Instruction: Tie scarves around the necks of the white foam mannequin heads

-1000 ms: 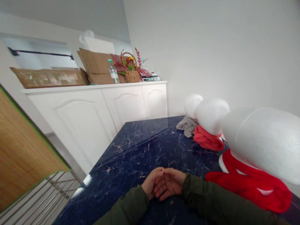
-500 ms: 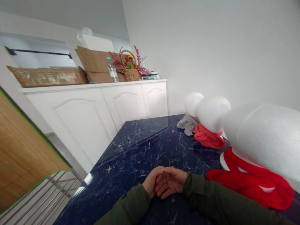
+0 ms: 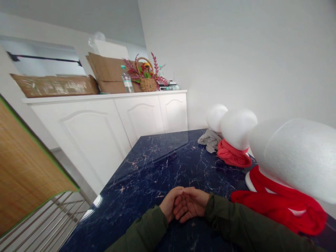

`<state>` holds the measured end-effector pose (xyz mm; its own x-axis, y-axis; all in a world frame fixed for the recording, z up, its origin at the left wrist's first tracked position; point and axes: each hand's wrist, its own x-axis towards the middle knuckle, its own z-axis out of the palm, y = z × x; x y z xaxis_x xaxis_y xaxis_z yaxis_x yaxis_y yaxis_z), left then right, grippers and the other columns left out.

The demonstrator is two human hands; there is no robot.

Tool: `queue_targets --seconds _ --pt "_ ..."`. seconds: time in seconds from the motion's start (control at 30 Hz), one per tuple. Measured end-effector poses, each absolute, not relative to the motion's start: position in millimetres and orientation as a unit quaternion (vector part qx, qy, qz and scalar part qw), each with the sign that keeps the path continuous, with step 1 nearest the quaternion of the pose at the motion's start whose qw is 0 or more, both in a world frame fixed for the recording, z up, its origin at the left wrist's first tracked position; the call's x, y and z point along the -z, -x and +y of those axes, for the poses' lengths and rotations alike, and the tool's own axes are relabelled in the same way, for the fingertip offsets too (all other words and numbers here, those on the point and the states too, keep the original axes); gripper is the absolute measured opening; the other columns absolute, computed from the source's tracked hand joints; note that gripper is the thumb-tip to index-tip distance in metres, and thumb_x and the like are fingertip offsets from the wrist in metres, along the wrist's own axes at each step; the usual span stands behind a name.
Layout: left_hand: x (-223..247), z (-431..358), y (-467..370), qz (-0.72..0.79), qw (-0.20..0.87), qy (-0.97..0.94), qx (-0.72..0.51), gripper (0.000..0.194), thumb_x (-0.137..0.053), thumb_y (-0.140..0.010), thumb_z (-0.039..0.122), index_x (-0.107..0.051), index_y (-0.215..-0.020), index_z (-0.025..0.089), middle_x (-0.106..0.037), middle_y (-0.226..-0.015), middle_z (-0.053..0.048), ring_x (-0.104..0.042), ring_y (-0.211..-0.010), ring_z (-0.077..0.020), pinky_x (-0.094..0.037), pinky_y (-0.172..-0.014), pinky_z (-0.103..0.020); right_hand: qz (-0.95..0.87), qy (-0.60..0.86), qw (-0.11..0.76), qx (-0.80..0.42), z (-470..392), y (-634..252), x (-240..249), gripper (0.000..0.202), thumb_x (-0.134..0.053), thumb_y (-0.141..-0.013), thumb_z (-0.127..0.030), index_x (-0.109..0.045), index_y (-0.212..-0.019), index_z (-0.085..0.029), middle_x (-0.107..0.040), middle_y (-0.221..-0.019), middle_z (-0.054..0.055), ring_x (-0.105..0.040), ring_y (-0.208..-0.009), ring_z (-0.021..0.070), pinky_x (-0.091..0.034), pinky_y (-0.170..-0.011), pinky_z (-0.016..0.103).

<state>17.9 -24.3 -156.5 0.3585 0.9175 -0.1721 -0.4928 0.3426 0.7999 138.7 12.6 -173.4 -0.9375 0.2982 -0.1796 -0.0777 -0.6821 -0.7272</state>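
Note:
On the dark blue marbled tabletop (image 3: 154,168), my left hand (image 3: 169,204) and my right hand (image 3: 196,203) rest together, thumbs meeting at the top. The right palm faces up with its fingers loosely extended across the left hand; nothing lies in it. The left fingers are partly hidden beneath. Nearest my right forearm is a red scarf (image 3: 273,208), wound about the base of a large white foam head form (image 3: 294,154). Behind it, a coral-red scarf (image 3: 232,154) circles a second white form (image 3: 238,127), and grey cloth (image 3: 210,139) lies around a third form (image 3: 216,117).
A white cabinet (image 3: 86,140) stands beyond the table, bearing cardboard boxes (image 3: 60,86), a water bottle (image 3: 127,81) and a flower basket (image 3: 148,84). At left is a metal rack (image 3: 52,220) beside a yellow-brown mat with green edging (image 3: 28,168).
The view has shifted very slightly. My hands stay in the same clasped position, and the head forms and scarves have not moved on the table.

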Motion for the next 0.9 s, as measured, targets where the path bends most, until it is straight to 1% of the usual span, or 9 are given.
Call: queue_targets --seconds 0.2,0.4,0.47,0.53,0.6,0.63,0.67,0.77,0.9 --pt "156.3 -23.9 -17.2 0.309 0.754 -0.348 -0.463 0.013 -0.048 -0.062 0.021 -0.059 -0.066 0.017 -0.065 -0.094 -0.006 -0.054 -0.099 -0.0231 -0.036 -0.091 -0.036 -0.384 0.159 0.099 -0.904 14.5 -138.8 176.6 0.044 -0.042 -0.069 -0.048 -0.057 -0.085 -0.009 -0.063 -0.078 0.011 -0.060 -0.075 0.0211 -0.037 -0.073 0.037" --pt "149.8 -25.9 -19.8 0.345 0.727 -0.370 -0.464 0.018 -0.046 -0.058 0.019 -0.062 -0.065 0.015 -0.066 -0.085 -0.006 -0.056 -0.092 -0.0225 -0.037 -0.088 -0.034 -0.387 0.159 0.097 -0.903 14.2 -138.4 176.1 0.041 -0.040 -0.064 -0.040 -0.058 -0.084 -0.008 -0.063 -0.077 0.011 -0.060 -0.073 0.0203 -0.039 -0.072 0.036" --pt "150.5 -25.2 -20.0 0.355 0.717 -0.379 -0.465 0.018 -0.046 -0.056 0.019 -0.062 -0.064 0.015 -0.065 -0.079 -0.006 -0.058 -0.084 -0.0214 -0.040 -0.082 -0.033 -0.387 0.162 0.096 -0.902 13.8 -138.7 175.4 0.042 -0.040 -0.063 -0.039 -0.059 -0.084 -0.008 -0.063 -0.077 0.011 -0.060 -0.073 0.0204 -0.039 -0.071 0.035" --pt "153.4 -23.8 -19.6 0.374 0.707 -0.382 -0.463 0.016 -0.047 -0.054 0.017 -0.060 -0.062 0.015 -0.063 -0.067 -0.004 -0.058 -0.070 -0.0181 -0.043 -0.070 -0.029 -0.386 0.161 0.093 -0.904 13.8 -139.1 175.1 0.044 -0.039 -0.062 -0.040 -0.059 -0.082 -0.007 -0.063 -0.077 0.012 -0.060 -0.073 0.0203 -0.039 -0.072 0.035" --pt "157.1 -22.4 -18.8 0.394 0.701 -0.375 -0.461 0.015 -0.046 -0.051 0.015 -0.058 -0.060 0.014 -0.058 -0.055 -0.001 -0.053 -0.055 -0.0139 -0.041 -0.057 -0.025 -0.381 0.157 0.087 -0.907 14.2 -139.6 175.0 0.046 -0.038 -0.062 -0.042 -0.059 -0.081 -0.006 -0.063 -0.078 0.012 -0.060 -0.073 0.0199 -0.039 -0.072 0.034" --pt "158.7 -21.9 -18.4 0.399 0.701 -0.370 -0.461 0.015 -0.046 -0.051 0.015 -0.058 -0.060 0.014 -0.055 -0.052 0.000 -0.051 -0.051 -0.0126 -0.039 -0.054 -0.024 -0.379 0.154 0.085 -0.908 14.5 -139.8 174.9 0.046 -0.038 -0.063 -0.042 -0.059 -0.081 -0.006 -0.063 -0.079 0.012 -0.060 -0.073 0.0197 -0.039 -0.072 0.034" --pt "159.8 -21.7 -18.1 0.400 0.702 -0.365 -0.463 0.015 -0.047 -0.051 0.016 -0.057 -0.061 0.014 -0.054 -0.051 0.000 -0.050 -0.050 -0.0120 -0.038 -0.053 -0.024 -0.378 0.153 0.084 -0.909 14.8 -140.0 174.9 0.046 -0.038 -0.063 -0.043 -0.059 -0.081 -0.006 -0.063 -0.079 0.012 -0.060 -0.073 0.0198 -0.039 -0.072 0.034" --pt "160.5 -22.4 -17.7 0.388 0.709 -0.358 -0.468 0.015 -0.048 -0.053 0.019 -0.058 -0.064 0.013 -0.056 -0.056 -0.001 -0.052 -0.056 -0.0130 -0.039 -0.058 -0.025 -0.378 0.148 0.089 -0.910 15.3 -140.2 174.6 0.044 -0.038 -0.065 -0.043 -0.059 -0.083 -0.008 -0.064 -0.079 0.011 -0.060 -0.075 0.0203 -0.039 -0.072 0.035" --pt "159.1 -23.9 -17.9 0.374 0.717 -0.354 -0.470 0.012 -0.049 -0.055 0.019 -0.057 -0.062 0.014 -0.056 -0.056 0.000 -0.052 -0.058 -0.0130 -0.040 -0.061 -0.025 -0.379 0.150 0.089 -0.909 15.1 -139.7 174.3 0.044 -0.038 -0.066 -0.043 -0.058 -0.084 -0.009 -0.064 -0.079 0.011 -0.060 -0.075 0.0205 -0.039 -0.072 0.035"
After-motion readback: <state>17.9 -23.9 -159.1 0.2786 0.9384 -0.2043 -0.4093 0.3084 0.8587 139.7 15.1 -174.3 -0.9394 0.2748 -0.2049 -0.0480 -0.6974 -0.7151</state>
